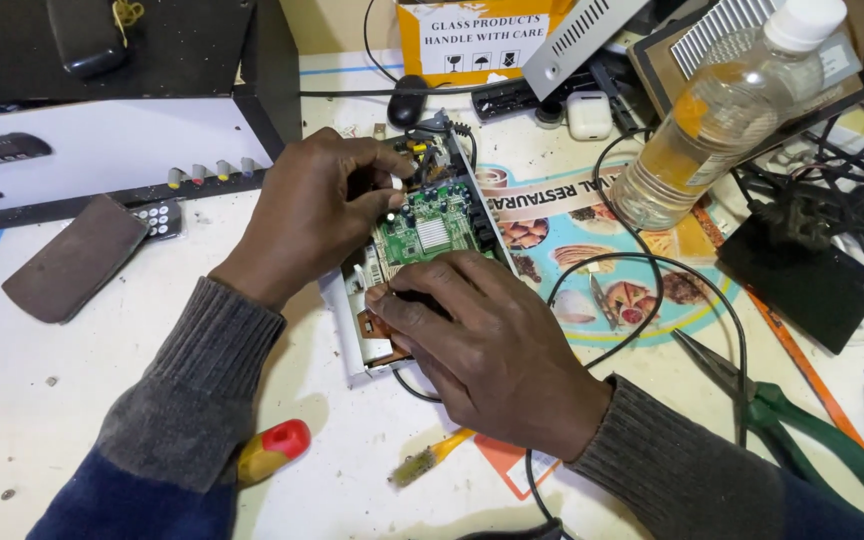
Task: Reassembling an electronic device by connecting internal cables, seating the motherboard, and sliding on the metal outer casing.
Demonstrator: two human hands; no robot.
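Note:
A small open electronic box [352, 330] with a white casing lies in the middle of the worktable, a green circuit board [424, 228] bare inside it. My left hand [312, 205] curls over the board's far left side, fingertips pinching at its upper edge. My right hand [482, 345] rests on the near end of the box, fingers pressed on the board's lower edge and a brown part there. Both hands grip the device.
A tilted plastic bottle [722, 120] lies at the right, above a black cable [652, 300] and green-handled pliers [802, 420]. A red and yellow tool handle [272, 450] and a small brush [427, 460] lie near me. A white appliance [102, 150] stands at left.

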